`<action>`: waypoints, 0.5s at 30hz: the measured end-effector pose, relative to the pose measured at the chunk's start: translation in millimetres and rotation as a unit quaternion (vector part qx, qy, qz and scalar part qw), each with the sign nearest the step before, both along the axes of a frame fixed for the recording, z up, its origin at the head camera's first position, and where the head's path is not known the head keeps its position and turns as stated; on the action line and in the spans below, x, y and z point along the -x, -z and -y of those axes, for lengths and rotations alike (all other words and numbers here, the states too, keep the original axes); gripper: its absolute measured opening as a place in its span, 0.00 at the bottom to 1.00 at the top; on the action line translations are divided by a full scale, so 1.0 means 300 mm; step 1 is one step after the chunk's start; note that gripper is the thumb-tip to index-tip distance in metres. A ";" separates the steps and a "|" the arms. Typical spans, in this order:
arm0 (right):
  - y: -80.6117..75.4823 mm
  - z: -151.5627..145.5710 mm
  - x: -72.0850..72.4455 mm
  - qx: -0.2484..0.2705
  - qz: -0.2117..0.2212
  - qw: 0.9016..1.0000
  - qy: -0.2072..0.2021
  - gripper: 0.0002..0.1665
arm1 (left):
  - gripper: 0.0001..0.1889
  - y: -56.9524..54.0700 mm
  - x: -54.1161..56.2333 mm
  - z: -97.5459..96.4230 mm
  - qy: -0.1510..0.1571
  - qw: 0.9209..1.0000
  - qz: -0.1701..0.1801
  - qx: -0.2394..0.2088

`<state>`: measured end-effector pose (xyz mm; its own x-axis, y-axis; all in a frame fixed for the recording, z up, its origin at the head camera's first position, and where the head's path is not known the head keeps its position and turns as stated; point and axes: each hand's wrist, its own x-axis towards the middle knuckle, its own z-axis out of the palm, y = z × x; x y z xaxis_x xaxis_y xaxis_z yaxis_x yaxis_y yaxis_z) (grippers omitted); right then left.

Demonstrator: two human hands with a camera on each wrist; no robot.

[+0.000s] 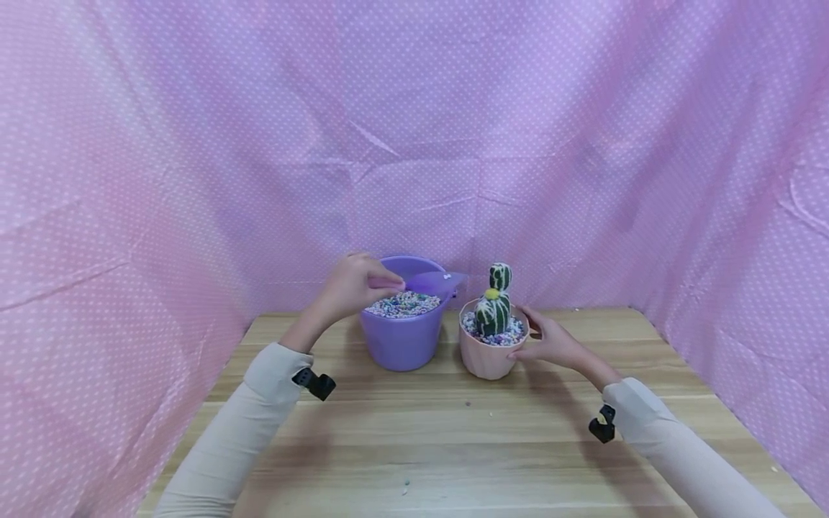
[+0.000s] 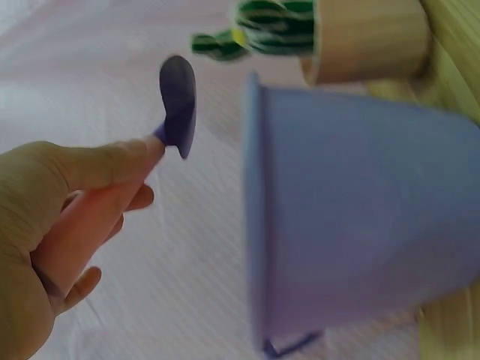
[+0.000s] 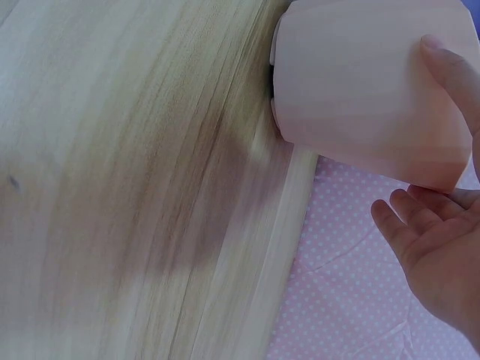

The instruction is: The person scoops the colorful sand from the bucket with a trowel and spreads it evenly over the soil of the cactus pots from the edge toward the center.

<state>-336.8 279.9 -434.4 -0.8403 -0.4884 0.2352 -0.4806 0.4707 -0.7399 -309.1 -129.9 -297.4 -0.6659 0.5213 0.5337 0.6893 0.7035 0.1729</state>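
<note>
My left hand (image 1: 356,284) grips the pink handle of a small trowel (image 2: 90,225), its purple blade (image 1: 432,283) pointing right over the purple bucket (image 1: 398,344). Small multicoloured beads (image 1: 403,305) fill much of that bucket. To its right stands a pale pink flowerpot (image 1: 482,360) with similar beads in it. A green knitted-looking cactus (image 1: 494,318) with white streaks and a yellow flower rises upright from them. Against the pot's right side my right hand (image 1: 550,343) holds it, thumb in front and fingers behind; in the right wrist view some fingertips (image 3: 380,210) stand off it.
Bucket and pot stand near the far edge of a wooden table (image 1: 453,446). A few stray beads (image 1: 406,487) lie on the boards. Pink dotted cloth (image 1: 414,144) hangs behind and along both sides.
</note>
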 end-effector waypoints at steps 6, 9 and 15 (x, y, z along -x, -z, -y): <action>0.001 -0.005 -0.004 0.006 0.002 1.000 0.000 0.61 | 0.06 0.032 0.035 0.037 -0.075 0.995 0.024 0.069; 0.008 -0.008 0.001 0.003 0.002 1.000 0.002 0.62 | 0.06 0.048 0.054 0.051 -0.094 0.992 0.043 0.079; 0.021 -0.010 0.008 0.004 0.002 1.000 0.002 0.63 | 0.06 0.065 0.093 0.061 -0.118 0.984 0.077 0.106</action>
